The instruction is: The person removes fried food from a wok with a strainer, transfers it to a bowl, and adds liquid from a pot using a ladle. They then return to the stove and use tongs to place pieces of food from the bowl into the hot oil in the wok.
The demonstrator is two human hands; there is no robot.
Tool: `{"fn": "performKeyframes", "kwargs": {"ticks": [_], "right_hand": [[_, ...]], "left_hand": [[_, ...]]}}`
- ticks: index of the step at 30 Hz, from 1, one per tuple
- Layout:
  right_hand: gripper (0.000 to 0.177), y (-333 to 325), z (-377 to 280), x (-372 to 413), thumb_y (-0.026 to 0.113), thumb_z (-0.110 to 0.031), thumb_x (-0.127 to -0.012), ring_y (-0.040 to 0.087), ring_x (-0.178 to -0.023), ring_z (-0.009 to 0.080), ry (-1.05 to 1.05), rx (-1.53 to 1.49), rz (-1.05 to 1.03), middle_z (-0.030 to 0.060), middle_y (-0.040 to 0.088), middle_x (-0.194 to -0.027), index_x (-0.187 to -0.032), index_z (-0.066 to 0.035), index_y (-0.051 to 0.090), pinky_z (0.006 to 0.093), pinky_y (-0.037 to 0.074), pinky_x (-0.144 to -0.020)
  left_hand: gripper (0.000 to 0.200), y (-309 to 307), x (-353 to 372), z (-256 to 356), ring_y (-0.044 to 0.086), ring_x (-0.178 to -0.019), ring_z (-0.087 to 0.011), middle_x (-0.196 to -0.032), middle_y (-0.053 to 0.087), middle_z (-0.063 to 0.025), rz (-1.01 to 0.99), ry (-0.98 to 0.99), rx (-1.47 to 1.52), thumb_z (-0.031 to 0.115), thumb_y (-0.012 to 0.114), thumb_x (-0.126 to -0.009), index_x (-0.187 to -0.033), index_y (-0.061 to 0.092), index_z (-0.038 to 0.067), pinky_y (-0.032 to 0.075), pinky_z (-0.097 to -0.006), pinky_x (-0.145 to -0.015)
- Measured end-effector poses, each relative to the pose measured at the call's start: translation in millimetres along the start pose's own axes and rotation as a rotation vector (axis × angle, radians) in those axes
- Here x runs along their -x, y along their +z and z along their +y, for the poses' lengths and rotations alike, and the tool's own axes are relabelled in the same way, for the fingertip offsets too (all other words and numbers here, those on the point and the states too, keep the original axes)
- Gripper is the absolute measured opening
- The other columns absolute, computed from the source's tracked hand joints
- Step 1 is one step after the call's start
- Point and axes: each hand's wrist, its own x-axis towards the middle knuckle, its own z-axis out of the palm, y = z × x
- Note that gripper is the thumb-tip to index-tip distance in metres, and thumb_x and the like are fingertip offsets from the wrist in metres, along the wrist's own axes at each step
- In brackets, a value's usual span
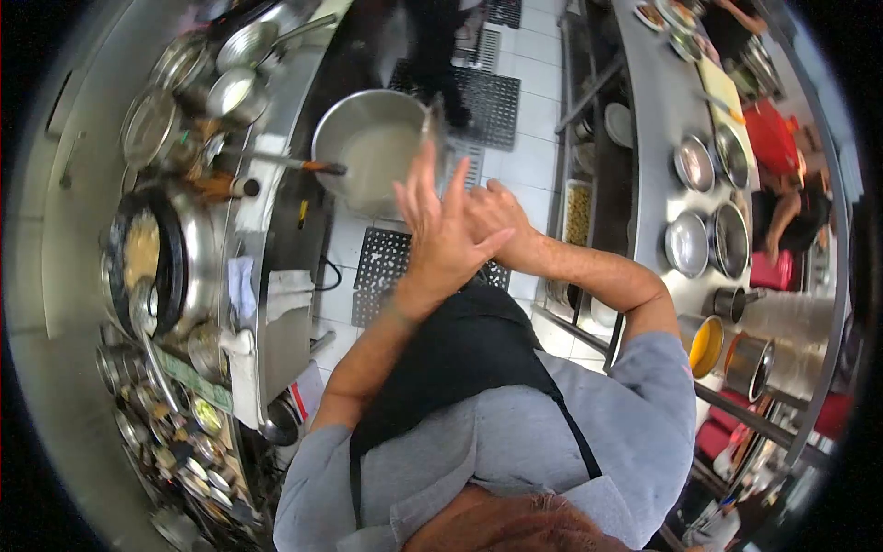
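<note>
My left hand [434,235] is raised in front of my apron, its fingers spread and nothing in it. Close beside it is my right hand [499,221], with its fingers curled in and partly hidden behind the left; what they hold, if anything, I cannot tell. Beyond my fingertips stands a large metal pot [324,152] with cloudy pale liquid inside. The left fingertips overlap its near right side in this view.
On the left, a wok [172,267] holds pale food, with a ladle [147,308] leaning in it. Metal bowls [687,244] line the right-hand counter. Perforated black mats [382,262] lie on the tiled floor. People work beyond the right counter.
</note>
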Motion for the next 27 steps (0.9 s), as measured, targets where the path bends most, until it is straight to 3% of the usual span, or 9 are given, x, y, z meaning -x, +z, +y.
{"fn": "performKeyframes", "kwargs": {"ticks": [3,6,8,10,12,16,18,22,27], "right_hand": [[0.012,26.7,-31.9,-38.0,0.066,-0.016,-0.078,0.062,-0.072,0.0235,-0.120,0.021,0.014,0.0070,0.057,-0.073,-0.085,-0.006,0.068,0.0390,0.044,-0.063],[0.010,40.4,-58.5,-74.6,0.064,-0.014,-0.080,0.063,-0.071,0.0207,-0.309,0.081,0.056,0.0051,0.057,-0.070,-0.084,-0.007,0.069,0.0374,0.042,-0.064],[0.010,49.7,-80.9,-98.7,0.063,-0.014,-0.081,0.064,-0.070,0.0185,-0.400,0.184,-0.012,0.0034,0.058,-0.068,-0.083,-0.007,0.069,0.0359,0.042,-0.064],[0.011,60.4,-108.8,-121.0,0.062,-0.015,-0.082,0.065,-0.067,0.0163,-0.430,0.341,-0.165,0.0015,0.058,-0.067,-0.082,-0.008,0.070,0.0343,0.041,-0.063],[0.011,69.6,-125.6,-143.5,0.062,-0.016,-0.082,0.065,-0.066,0.0160,-0.485,0.349,-0.220,0.0009,0.059,-0.068,-0.082,-0.008,0.070,0.0339,0.040,-0.063],[0.013,89.0,-156.8,-177.4,0.062,-0.020,-0.082,0.064,-0.072,0.0159,-0.585,0.336,-0.252,0.0011,0.060,-0.074,-0.082,-0.010,0.070,0.0349,0.040,-0.068],[0.013,101.2,-164.6,-193.9,0.062,-0.021,-0.081,0.061,-0.075,0.0165,-0.675,0.273,-0.189,0.0011,0.059,-0.075,-0.081,-0.011,0.069,0.0358,0.039,-0.070],[0.016,96.2,-184.6,-222.1,0.062,-0.027,-0.078,0.052,-0.071,0.0182,-0.799,0.353,-0.164,0.0009,0.048,-0.073,-0.075,-0.011,0.065,0.0359,0.034,-0.070],[0.029,132.1,-192.6,-227.2,0.057,-0.025,-0.083,0.057,-0.082,0.0235,-0.949,0.513,-0.130,0.0082,0.059,-0.092,-0.104,-0.008,0.067,0.0399,0.045,-0.071]], "left_hand": [[0.100,-40.0,11.2,-27.5,0.012,-0.146,-0.0457,-0.158,0.012,-0.0271,0.083,-0.056,0.007,0.044,0.084,-0.068,-0.149,0.036,0.007,0.009,-0.0725,-0.109],[0.091,-76.0,15.5,-62.1,0.025,-0.137,-0.0484,-0.153,0.019,-0.0327,0.174,-0.121,-0.102,0.047,0.080,-0.074,-0.145,0.041,0.004,0.018,-0.0619,-0.111],[0.075,-116.3,10.4,-98.6,0.022,-0.139,-0.0502,-0.154,0.017,-0.0323,0.319,-0.268,-0.278,0.029,0.077,-0.078,-0.141,0.045,0.003,0.021,-0.0672,-0.109],[0.068,-152.4,17.5,-151.7,0.026,-0.137,-0.0509,-0.150,0.023,-0.0354,0.589,-0.278,-0.359,0.027,0.074,-0.083,-0.139,0.045,0.001,0.025,-0.0619,-0.108],[0.063,-185.9,37.6,-177.4,0.029,-0.135,-0.0519,-0.148,0.026,-0.0371,0.639,-0.288,-0.197,0.029,0.073,-0.085,-0.136,0.048,0.000,0.028,-0.0573,-0.109],[0.072,-209.0,76.3,-175.5,0.027,-0.137,-0.0498,-0.149,0.024,-0.0362,0.472,-0.253,-0.100,0.036,0.079,-0.079,-0.135,0.050,0.001,0.026,-0.0568,-0.112],[0.077,-212.1,89.1,-165.4,0.027,-0.141,-0.0451,-0.155,0.021,-0.0298,0.366,-0.256,-0.041,0.039,0.081,-0.078,-0.139,0.048,0.004,0.025,-0.0513,-0.115],[0.079,-228.3,101.1,-178.7,0.022,-0.142,-0.0445,-0.158,0.015,-0.0271,0.240,-0.275,0.015,0.037,0.083,-0.074,-0.139,0.049,0.008,0.023,-0.0503,-0.116],[0.023,-258.5,106.1,-193.9,0.026,-0.143,-0.0407,-0.156,0.037,-0.0118,0.105,-0.125,0.134,0.018,0.075,-0.077,-0.100,0.074,0.014,0.023,-0.0473,-0.118]]}}
